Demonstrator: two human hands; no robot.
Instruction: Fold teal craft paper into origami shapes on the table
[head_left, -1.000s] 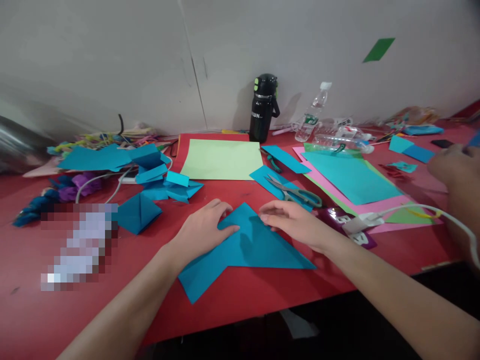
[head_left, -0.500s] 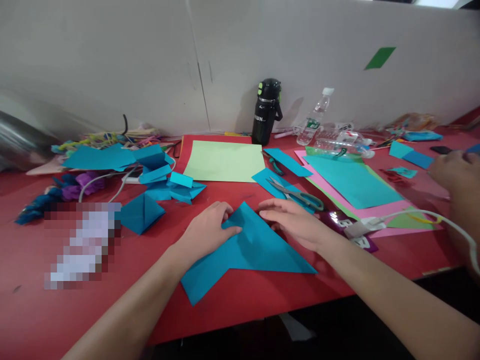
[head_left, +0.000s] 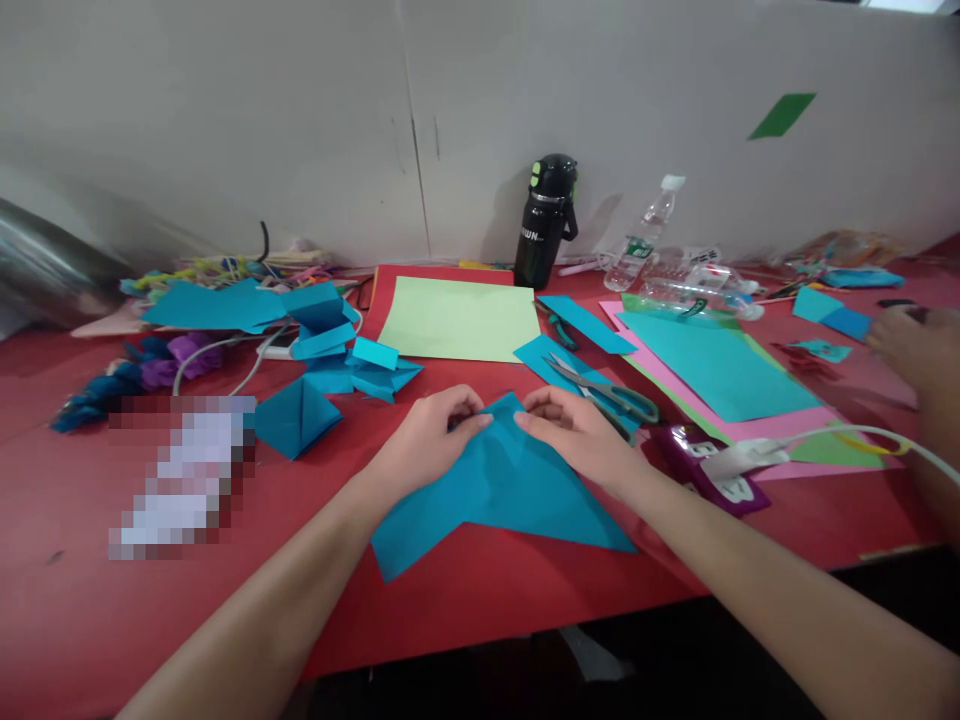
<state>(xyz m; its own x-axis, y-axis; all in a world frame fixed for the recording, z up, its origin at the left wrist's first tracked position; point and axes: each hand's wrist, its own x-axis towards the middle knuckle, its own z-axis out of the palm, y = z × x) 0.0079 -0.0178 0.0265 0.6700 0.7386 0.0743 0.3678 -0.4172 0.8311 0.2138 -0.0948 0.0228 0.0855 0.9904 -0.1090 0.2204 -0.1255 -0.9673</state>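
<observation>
A folded sheet of blue paper (head_left: 502, 490) lies in front of me on the red table, its peak pointing away and two flaps spreading toward the near edge. My left hand (head_left: 442, 425) pinches its upper left side close to the peak. On the opposite side, my right hand (head_left: 574, 430) has thumb and curled fingers closed on the paper's upper right edge. Just beyond the right hand, scissors (head_left: 600, 388) rest on a blue paper piece. To the left sits a folded blue paper form (head_left: 298, 418).
Behind the work lies a pale green sheet (head_left: 461, 318). A black bottle (head_left: 541, 225) and a clear plastic bottle (head_left: 645, 235) stand by the wall. Coloured sheets (head_left: 720, 365) and a white cable plug (head_left: 742, 458) are at right, near another person's hand (head_left: 904, 345).
My right hand has moved in from beside the paper and closed on its edge near the peak. My left hand has shifted closer to the peak. The view has turned slightly left.
</observation>
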